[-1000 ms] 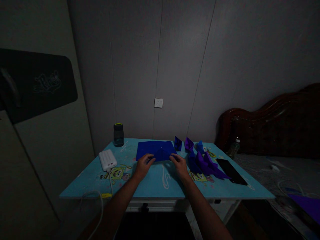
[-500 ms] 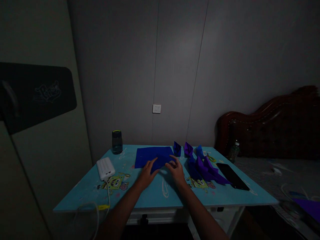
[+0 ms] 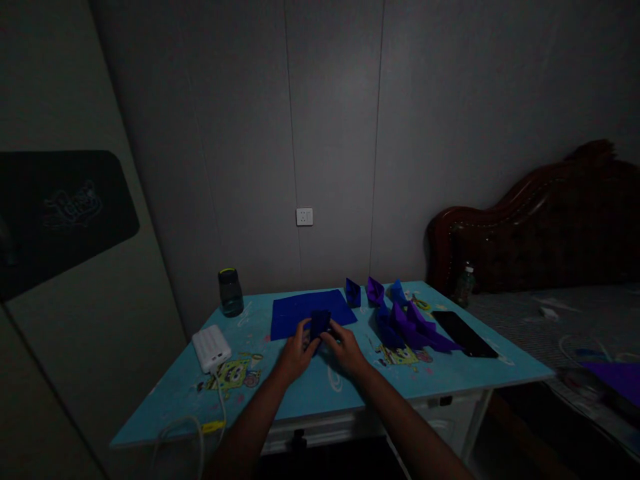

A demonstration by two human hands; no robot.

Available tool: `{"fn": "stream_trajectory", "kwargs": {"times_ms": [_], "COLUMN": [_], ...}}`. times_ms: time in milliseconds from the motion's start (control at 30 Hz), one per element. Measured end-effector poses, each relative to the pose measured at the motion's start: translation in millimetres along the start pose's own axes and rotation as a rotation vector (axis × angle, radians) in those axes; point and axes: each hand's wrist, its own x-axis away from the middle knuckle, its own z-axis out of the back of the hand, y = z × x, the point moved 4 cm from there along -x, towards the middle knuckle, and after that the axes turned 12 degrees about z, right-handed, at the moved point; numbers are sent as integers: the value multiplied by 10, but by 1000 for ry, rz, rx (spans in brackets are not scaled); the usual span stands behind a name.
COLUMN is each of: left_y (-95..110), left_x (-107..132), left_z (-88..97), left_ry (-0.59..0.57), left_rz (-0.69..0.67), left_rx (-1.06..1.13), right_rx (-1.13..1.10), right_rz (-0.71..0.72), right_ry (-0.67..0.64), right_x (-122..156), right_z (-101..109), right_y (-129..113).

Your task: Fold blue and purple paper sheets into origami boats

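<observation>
Both my hands meet over the middle of a light-blue table (image 3: 440,383). My left hand (image 3: 296,352) and my right hand (image 3: 344,347) pinch a small folded dark-blue paper piece (image 3: 320,324), lifted a little off the tabletop. Just behind it lies a flat dark-blue paper sheet (image 3: 306,309). To the right stand several small folded paper boats (image 3: 373,291) in blue and purple, with a pile of folded purple and blue pieces (image 3: 411,327) in front of them.
A dark jar with a green rim (image 3: 230,292) stands at the table's back left. A white power bank (image 3: 211,347) with a cable lies at the left. A black phone (image 3: 464,333) lies at the right. A bed with a dark wooden headboard (image 3: 530,227) is beyond.
My hands have come together from flat on the sheet's fold and now hold a small folded piece up. The camera has turned slightly left and down.
</observation>
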Motion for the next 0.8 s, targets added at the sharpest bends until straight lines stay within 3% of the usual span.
{"fn": "stream_trajectory", "kwargs": {"times_ms": [200, 500, 800], "left_y": [-49, -134, -70], "left_x": [-34, -58, -88], "left_z": [127, 102, 118], "left_ry": [131, 0, 125], "left_rz": [67, 198, 139], "left_rx": [117, 361, 208], "right_rx": [75, 142, 161], "right_rz": [43, 119, 80], "right_ry": [40, 52, -82], "right_x": [8, -1, 44], "right_z": [50, 176, 59], "right_y": [55, 89, -30]}}
